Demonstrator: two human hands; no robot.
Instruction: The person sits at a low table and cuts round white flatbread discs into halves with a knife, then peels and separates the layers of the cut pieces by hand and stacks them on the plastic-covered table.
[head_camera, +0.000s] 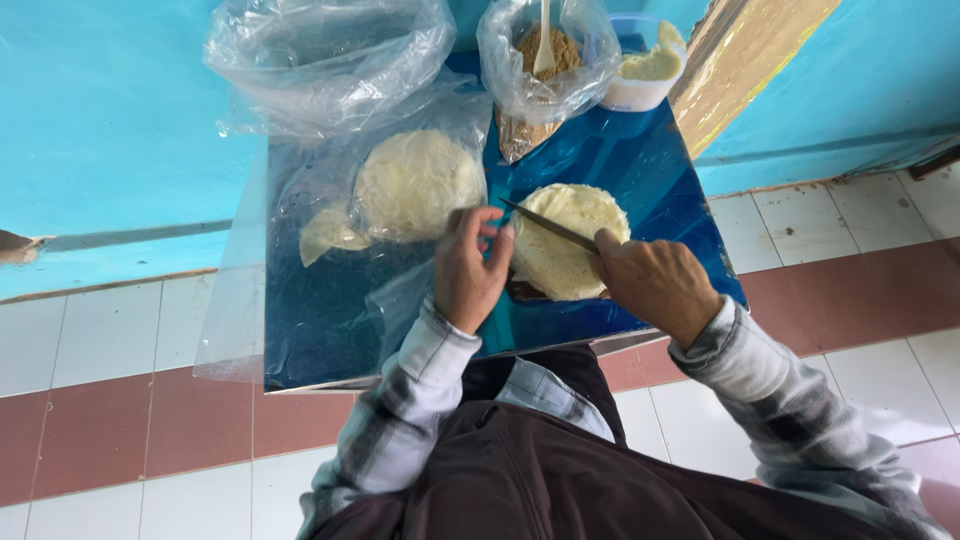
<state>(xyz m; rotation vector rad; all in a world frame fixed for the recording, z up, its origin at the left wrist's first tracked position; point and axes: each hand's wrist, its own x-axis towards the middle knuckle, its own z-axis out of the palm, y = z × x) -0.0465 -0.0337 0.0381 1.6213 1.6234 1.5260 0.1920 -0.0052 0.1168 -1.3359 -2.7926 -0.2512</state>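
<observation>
The round, pale flatbread (565, 240) lies on the glossy blue table (660, 180), between the hands. The left hand (468, 268), at its nine o'clock, pinches its edge. The right hand (655, 280), at four o'clock, grips a thin knife (548, 226) laid across it, tip pointing to ten o'clock. Another pale round (415, 185) sits under crinkled clear plastic.

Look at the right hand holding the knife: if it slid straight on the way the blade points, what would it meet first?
Probably the left hand: the right hand aims the knife up-left across the flatbread, towards those fingers. Depth is unclear.
</observation>
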